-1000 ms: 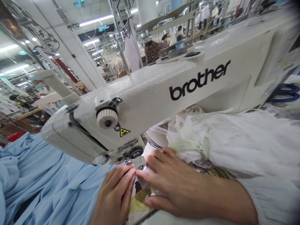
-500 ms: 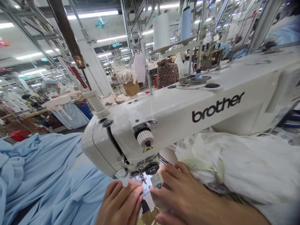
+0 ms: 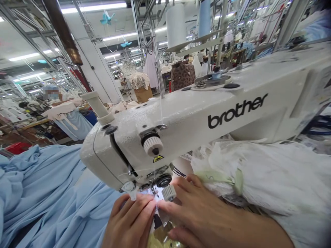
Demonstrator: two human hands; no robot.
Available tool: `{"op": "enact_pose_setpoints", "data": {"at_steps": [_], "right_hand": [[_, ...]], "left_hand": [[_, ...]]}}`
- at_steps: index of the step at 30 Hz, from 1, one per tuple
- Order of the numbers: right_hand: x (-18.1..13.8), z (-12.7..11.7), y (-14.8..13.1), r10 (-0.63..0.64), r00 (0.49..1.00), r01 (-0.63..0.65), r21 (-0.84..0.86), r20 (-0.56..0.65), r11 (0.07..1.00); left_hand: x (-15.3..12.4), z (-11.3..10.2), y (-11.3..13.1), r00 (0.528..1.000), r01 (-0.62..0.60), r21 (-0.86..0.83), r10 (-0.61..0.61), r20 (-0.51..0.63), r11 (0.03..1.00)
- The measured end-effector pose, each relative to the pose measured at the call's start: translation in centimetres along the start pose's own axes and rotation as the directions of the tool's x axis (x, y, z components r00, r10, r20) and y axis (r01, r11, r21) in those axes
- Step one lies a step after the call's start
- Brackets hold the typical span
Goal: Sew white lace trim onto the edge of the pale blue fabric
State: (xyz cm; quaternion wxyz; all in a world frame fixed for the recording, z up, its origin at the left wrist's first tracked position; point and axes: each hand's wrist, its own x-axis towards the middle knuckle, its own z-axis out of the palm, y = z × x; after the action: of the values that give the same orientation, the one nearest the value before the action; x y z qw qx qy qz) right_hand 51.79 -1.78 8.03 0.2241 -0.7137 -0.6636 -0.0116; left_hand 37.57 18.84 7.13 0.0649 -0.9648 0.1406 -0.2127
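A white sewing machine (image 3: 181,113) marked "brother" fills the middle, and its lit needle area (image 3: 156,195) lies between my hands. My left hand (image 3: 129,218) is left of the needle, fingers pressed together and tips beside the presser foot; anything pinched under them is hidden. My right hand (image 3: 199,210) lies to the right with its fingers spread, the index finger reaching close to the needle. Other fingertips of that hand pass behind the white knob (image 3: 169,193). Below the needle, a shiny plate (image 3: 161,234) shows between the hands.
Light blue fabric (image 3: 51,193) is heaped on the left. White lacy fabric (image 3: 258,172) with a pale green strip (image 3: 238,182) is piled on the right. Behind the machine stand thread cones (image 3: 176,27) and a leopard-print chair back (image 3: 183,76). A person (image 3: 53,94) is far left.
The view has shifted slightly, so the machine sits a little further left and higher. My right index fingertip is nearer my left fingertips, closing the gap in front of the needle.
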Motion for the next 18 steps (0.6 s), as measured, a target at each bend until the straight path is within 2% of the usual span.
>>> {"op": "enact_pose_setpoints", "data": {"at_steps": [4,7,13,18], "right_hand": [[-0.05,0.22,0.13,0.006,1.0,-0.006,-0.013,0.005,1.0],[-0.06,0.09,0.29,0.006,1.0,-0.006,0.01,0.017,1.0],[0.12,-0.22,0.32,0.028,0.999,-0.028,0.018,0.042,0.999],[0.1,-0.45,0.28,-0.013,0.999,0.014,-0.039,0.03,0.999]], "left_hand": [[0.03,-0.2,-0.15,0.996,-0.085,0.119,0.086,-0.006,0.989],[0.12,-0.15,-0.28,0.995,-0.094,0.183,0.096,0.0,0.979],[0.0,0.15,-0.36,0.997,-0.078,0.172,0.082,-0.014,0.982],[-0.28,0.18,-0.42,0.995,-0.099,0.163,0.101,-0.001,0.982]]}}
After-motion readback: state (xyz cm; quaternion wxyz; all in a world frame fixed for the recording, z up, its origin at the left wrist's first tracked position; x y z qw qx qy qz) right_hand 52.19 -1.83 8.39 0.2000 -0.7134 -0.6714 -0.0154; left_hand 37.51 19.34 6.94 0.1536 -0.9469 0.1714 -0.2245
